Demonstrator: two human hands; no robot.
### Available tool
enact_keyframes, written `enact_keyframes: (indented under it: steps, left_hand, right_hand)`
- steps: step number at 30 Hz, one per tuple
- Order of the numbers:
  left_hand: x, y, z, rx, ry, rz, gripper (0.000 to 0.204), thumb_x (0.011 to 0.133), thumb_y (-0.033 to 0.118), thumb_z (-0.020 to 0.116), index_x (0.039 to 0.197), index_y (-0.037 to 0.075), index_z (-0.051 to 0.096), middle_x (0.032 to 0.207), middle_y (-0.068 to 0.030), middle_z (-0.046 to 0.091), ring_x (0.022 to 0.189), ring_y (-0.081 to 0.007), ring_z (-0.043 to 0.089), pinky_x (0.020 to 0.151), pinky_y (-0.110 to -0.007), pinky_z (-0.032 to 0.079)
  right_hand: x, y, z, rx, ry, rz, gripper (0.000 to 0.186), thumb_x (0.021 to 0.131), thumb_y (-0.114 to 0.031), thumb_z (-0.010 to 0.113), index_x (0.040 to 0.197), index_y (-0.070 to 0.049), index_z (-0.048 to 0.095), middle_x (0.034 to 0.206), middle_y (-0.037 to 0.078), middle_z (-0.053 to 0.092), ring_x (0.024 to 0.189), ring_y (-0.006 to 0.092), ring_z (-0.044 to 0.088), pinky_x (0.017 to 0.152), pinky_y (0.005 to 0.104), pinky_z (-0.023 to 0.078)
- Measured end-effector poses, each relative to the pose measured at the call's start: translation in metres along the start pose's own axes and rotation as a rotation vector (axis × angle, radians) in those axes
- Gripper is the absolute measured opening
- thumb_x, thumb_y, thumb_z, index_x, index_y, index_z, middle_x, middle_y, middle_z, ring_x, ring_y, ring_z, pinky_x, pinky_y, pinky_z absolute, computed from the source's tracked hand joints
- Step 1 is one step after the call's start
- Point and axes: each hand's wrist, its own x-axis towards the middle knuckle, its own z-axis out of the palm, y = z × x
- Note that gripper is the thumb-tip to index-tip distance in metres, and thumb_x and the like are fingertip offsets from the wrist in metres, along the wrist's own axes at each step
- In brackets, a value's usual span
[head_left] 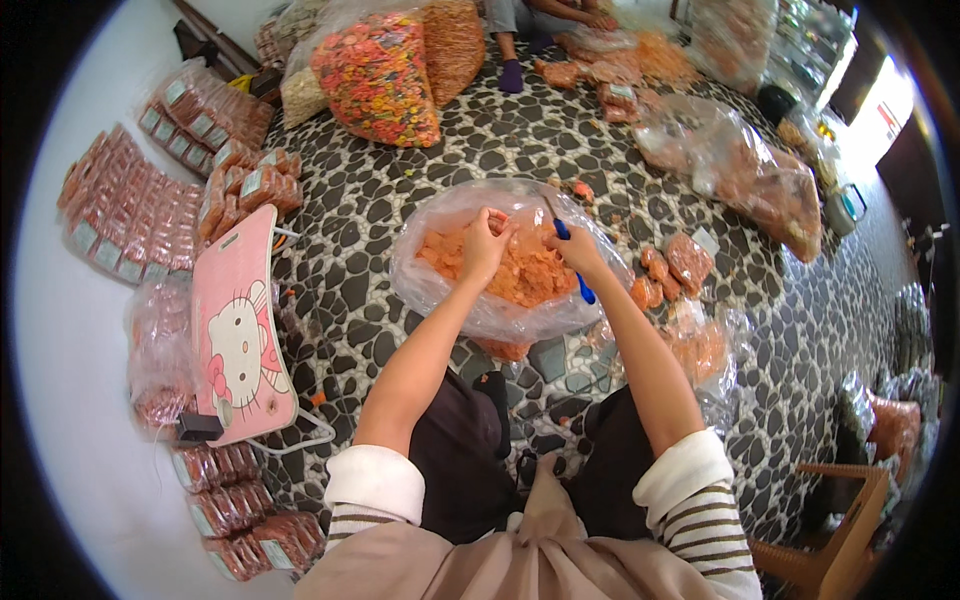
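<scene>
A large clear plastic bag (420,300) sits open on the floor between my legs, full of crumbly orange flakes (530,280). My left hand (485,240) is over the bag's middle, fingers curled in a pinch on something clear or small that I cannot make out. My right hand (572,250) is closed around a long blue-handled tool (586,290) with a thin metal tip, held upright at the bag's right side. Orange packets (687,263) and crumpled plastic lie just right of the bag.
Stacked packets (120,200) and a pink folding table (235,340) line the left. Big sacks of colourful snacks (375,80) stand behind. Another person's foot (510,75) and hands show at the top. A filled bag (730,170) lies back right, a brown chair (840,480) front right.
</scene>
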Motion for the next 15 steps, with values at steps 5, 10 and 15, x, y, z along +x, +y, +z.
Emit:
enact_keyframes:
  steps: [5,10,15]
  left_hand:
    - [-0.012,0.020,0.044,0.031,-0.125,0.155,0.026,0.076,0.023,0.064,0.088,0.004,0.052,0.069,-0.0067,0.056,0.060,-0.0158,0.054,0.057,-0.028,0.043]
    - [-0.037,0.066,0.105,-0.051,-0.512,0.174,0.026,0.079,0.026,0.060,0.089,0.003,0.054,0.067,-0.0044,0.055,0.060,-0.0118,0.051,0.057,-0.026,0.043]
    - [-0.067,0.081,0.185,0.038,-0.696,0.363,0.020,0.080,0.021,0.059,0.084,0.002,0.057,0.077,-0.0096,0.062,0.066,-0.0169,0.059,0.060,-0.028,0.046]
  right_hand:
    - [-0.030,0.018,-0.087,-0.530,0.430,-0.346,0.015,0.073,-0.018,0.060,0.078,-0.004,0.060,0.063,0.009,0.059,0.054,0.0164,0.055,0.052,0.0307,0.043]
    - [-0.104,0.069,-0.222,-0.694,0.761,-0.070,0.018,0.070,-0.021,0.062,0.074,-0.003,0.060,0.066,0.014,0.060,0.063,0.0254,0.059,0.060,0.0347,0.044]
    - [-0.170,0.128,-0.291,-0.799,0.872,0.186,0.028,0.074,-0.023,0.060,0.091,-0.001,0.056,0.081,0.020,0.058,0.081,0.0309,0.058,0.070,0.0381,0.044]
